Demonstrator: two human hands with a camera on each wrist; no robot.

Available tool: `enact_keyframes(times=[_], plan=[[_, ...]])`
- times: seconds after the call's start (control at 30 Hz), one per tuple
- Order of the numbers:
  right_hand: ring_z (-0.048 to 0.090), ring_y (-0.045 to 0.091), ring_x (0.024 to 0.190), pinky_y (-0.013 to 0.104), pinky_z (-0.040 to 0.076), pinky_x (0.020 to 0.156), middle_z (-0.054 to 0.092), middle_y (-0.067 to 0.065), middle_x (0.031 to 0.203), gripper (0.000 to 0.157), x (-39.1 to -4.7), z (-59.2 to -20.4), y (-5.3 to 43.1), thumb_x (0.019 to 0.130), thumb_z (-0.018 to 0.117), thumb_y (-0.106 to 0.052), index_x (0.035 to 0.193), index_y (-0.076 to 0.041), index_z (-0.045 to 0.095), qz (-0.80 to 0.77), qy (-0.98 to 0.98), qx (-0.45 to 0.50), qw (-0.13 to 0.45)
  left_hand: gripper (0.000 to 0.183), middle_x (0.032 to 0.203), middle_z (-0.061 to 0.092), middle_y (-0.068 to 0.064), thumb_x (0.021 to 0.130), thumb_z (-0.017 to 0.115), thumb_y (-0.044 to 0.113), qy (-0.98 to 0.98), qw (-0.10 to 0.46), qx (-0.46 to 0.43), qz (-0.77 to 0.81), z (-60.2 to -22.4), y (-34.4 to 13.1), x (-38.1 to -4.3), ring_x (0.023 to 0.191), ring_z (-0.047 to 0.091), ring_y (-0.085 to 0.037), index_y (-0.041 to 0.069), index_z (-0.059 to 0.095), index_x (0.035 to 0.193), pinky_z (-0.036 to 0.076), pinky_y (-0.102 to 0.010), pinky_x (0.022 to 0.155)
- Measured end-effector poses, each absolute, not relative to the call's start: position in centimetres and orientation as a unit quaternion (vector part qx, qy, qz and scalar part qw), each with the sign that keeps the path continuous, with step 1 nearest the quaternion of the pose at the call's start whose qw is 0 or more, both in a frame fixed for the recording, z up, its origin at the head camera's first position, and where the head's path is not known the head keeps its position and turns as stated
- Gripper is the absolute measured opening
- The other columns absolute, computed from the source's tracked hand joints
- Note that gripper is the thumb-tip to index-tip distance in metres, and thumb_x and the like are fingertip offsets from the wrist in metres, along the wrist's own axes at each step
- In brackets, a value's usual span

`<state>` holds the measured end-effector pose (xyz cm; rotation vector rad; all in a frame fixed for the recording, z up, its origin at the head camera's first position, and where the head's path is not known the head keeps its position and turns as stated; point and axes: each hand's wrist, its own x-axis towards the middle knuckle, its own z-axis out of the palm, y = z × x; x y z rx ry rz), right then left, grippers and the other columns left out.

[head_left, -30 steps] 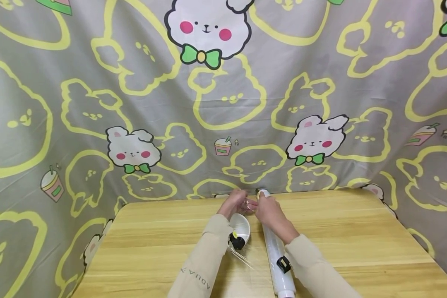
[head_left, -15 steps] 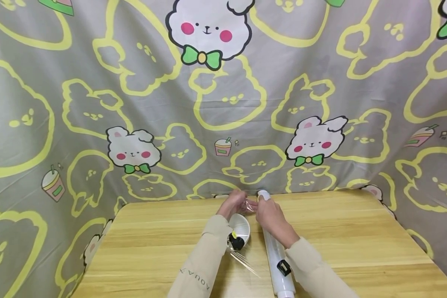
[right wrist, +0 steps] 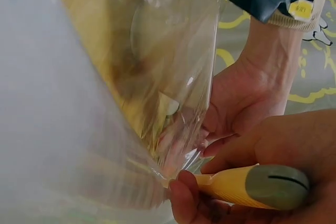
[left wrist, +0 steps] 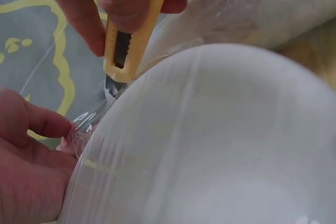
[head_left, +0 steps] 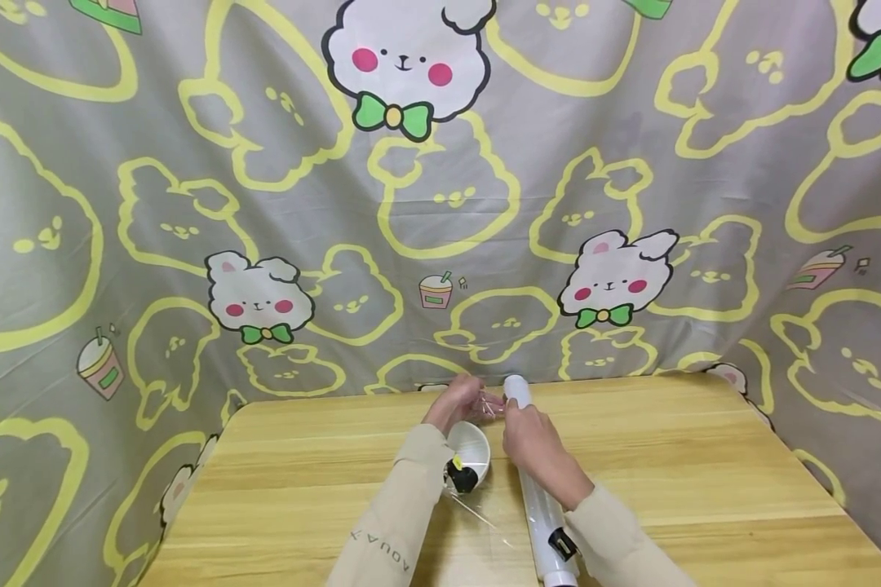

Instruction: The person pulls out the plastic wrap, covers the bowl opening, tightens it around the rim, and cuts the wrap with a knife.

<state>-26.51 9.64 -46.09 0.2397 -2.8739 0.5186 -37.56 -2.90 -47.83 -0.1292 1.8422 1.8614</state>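
Observation:
A white bowl (head_left: pixel 474 447) stands near the middle of the table, with clear cling film (right wrist: pixel 178 35) stretched over it in the left wrist view. At the bowl's far rim, my left hand (head_left: pixel 457 403) pinches gathered film between thumb and fingers. My right hand (head_left: pixel 534 440) grips a yellow utility knife (left wrist: pixel 137 35). Its metal blade (left wrist: pixel 111 85) touches the bunched film just beside the bowl's edge. The thick cling film roll (head_left: pixel 545 522) lies to the right of the bowl, partly hidden under my right hand and forearm.
The wooden table (head_left: pixel 308 465) ends at a grey patterned cloth (head_left: pixel 426 204) hanging behind it. The far end of the roll is close to that cloth. Loose film trails over the table on the bowl's near side.
My right hand has shifted slightly toward me along the roll, baring more of its far end. My left hand stays nearly in place, still pinching the film.

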Motion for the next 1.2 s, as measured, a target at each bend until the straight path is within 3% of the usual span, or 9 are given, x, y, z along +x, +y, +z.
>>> enact_keyframes(times=[0.17,0.3,0.5,0.6,0.73,0.83,0.93,1.07,1.2], plan=[[0.061,0.033,0.064,0.043,0.054,0.051,0.059,0.023,0.074,0.028,-25.8,-46.1,9.9,0.084,0.068,0.003,0.108,0.012,0.059,0.178,-0.974,0.084,0.11,0.041,0.115,0.068,-0.034,0.101,0.031,0.0,0.672,0.268,-0.056,0.688,-48.0,-2.7,-37.6,0.091,0.073,-0.037,-0.016,0.036,0.139,0.058,-0.031,0.063],[0.06,0.033,0.061,0.044,0.053,0.049,0.057,0.021,0.072,0.024,-25.3,-46.2,10.1,0.083,0.068,0.002,0.104,0.01,0.059,0.174,-0.973,0.088,0.12,0.045,0.119,0.066,-0.035,0.1,0.029,-0.001,0.675,0.27,-0.046,0.686,-48.1,-2.7,-37.6,0.08,0.069,-0.028,-0.016,0.035,0.143,0.052,-0.027,0.058],[0.059,0.032,0.059,0.042,0.052,0.046,0.057,0.02,0.071,0.019,-24.8,-46.4,10.2,0.082,0.068,0.002,0.098,0.007,0.059,0.171,-0.973,0.095,0.122,0.034,0.113,0.069,-0.033,0.099,0.034,-0.001,0.708,0.241,-0.029,0.663,-48.3,-2.8,-37.5,0.058,0.06,-0.017,-0.02,0.052,0.121,0.05,-0.023,0.052],[0.059,0.032,0.06,0.042,0.052,0.047,0.057,0.021,0.071,0.019,-24.5,-46.3,10.2,0.083,0.068,0.001,0.098,0.007,0.059,0.168,-0.975,0.094,0.111,0.034,0.112,0.069,-0.033,0.099,0.034,-0.001,0.705,0.241,-0.032,0.666,-48.3,-2.7,-37.6,0.055,0.058,-0.016,-0.019,0.051,0.123,0.05,-0.024,0.052],[0.059,0.031,0.061,0.042,0.052,0.048,0.057,0.021,0.072,0.023,-23.9,-46.2,10.2,0.084,0.069,0.001,0.103,0.009,0.06,0.167,-0.975,0.098,0.106,0.032,0.096,0.072,-0.03,0.099,0.036,-0.001,0.701,0.237,-0.039,0.672,-48.3,-2.7,-37.6,0.055,0.057,-0.016,-0.018,0.052,0.121,0.051,-0.024,0.052],[0.058,0.031,0.062,0.042,0.051,0.048,0.057,0.02,0.072,0.026,-23.3,-46.1,10.2,0.083,0.069,0.001,0.107,0.009,0.061,0.167,-0.975,0.102,0.109,0.022,0.075,0.067,-0.017,0.098,0.038,-0.003,0.702,0.224,-0.039,0.675,-48.3,-2.6,-37.7,0.053,0.055,-0.016,-0.012,0.057,0.101,0.05,-0.024,0.051],[0.057,0.031,0.06,0.043,0.05,0.047,0.056,0.02,0.071,0.026,-22.8,-46.2,10.3,0.083,0.069,0.001,0.106,0.009,0.061,0.164,-0.974,0.108,0.116,0.019,0.065,0.056,-0.006,0.097,0.038,-0.004,0.703,0.215,-0.032,0.677,-48.3,-2.5,-37.6,0.051,0.052,-0.015,-0.005,0.054,0.088,0.048,-0.023,0.048],[0.056,0.03,0.058,0.042,0.049,0.045,0.056,0.019,0.07,0.023,-22.2,-46.1,10.5,0.084,0.068,0.001,0.105,0.008,0.062,0.168,-0.972,0.115,0.116,0.017,0.068,0.056,-0.009,0.098,0.037,-0.004,0.699,0.214,-0.028,0.682,-48.3,-2.6,-37.5,0.05,0.051,-0.014,-0.011,0.052,0.103,0.045,-0.022,0.045],[0.056,0.029,0.059,0.041,0.048,0.044,0.056,0.019,0.072,0.024,-21.6,-46.1,10.5,0.087,0.067,0.0,0.109,0.009,0.062,0.171,-0.972,0.117,0.11,0.023,0.091,0.069,-0.029,0.101,0.036,-0.002,0.7,0.221,-0.031,0.678,-48.3,-2.6,-37.5,0.052,0.055,-0.016,-0.014,0.044,0.119,0.046,-0.022,0.046]])
